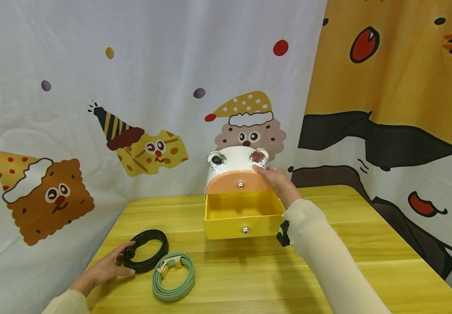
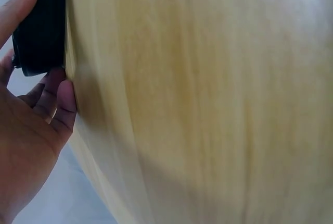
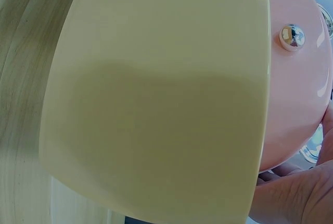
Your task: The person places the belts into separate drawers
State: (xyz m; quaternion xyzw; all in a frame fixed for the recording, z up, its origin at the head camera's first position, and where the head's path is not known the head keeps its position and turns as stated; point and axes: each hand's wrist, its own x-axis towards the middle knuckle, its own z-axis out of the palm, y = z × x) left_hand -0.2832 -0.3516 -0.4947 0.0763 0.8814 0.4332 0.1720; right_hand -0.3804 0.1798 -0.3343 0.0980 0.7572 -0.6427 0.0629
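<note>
My left hand (image 1: pixel 106 268) grips the edge of a coiled black belt (image 1: pixel 163 249) at the table's left. In the left wrist view the thumb lies against the belt (image 2: pixel 41 31), with fingers on its other side. Beside it lies a coiled green belt (image 1: pixel 179 293) with a gold buckle. My right hand (image 1: pixel 280 182) holds the upper right side of a white drawer box (image 1: pixel 231 156) with silver ears. Its orange-pink upper drawer (image 1: pixel 226 183) is closed; the yellow lower drawer (image 1: pixel 224 229) is pulled out, with nothing visible inside. The right fingers are partly hidden behind the box.
The wood-patterned table (image 1: pixel 249 279) extends around the belts and box. A printed cartoon curtain (image 1: pixel 163 48) hangs behind the table and along its right side. The yellow drawer juts toward the front of the table, between the forearms.
</note>
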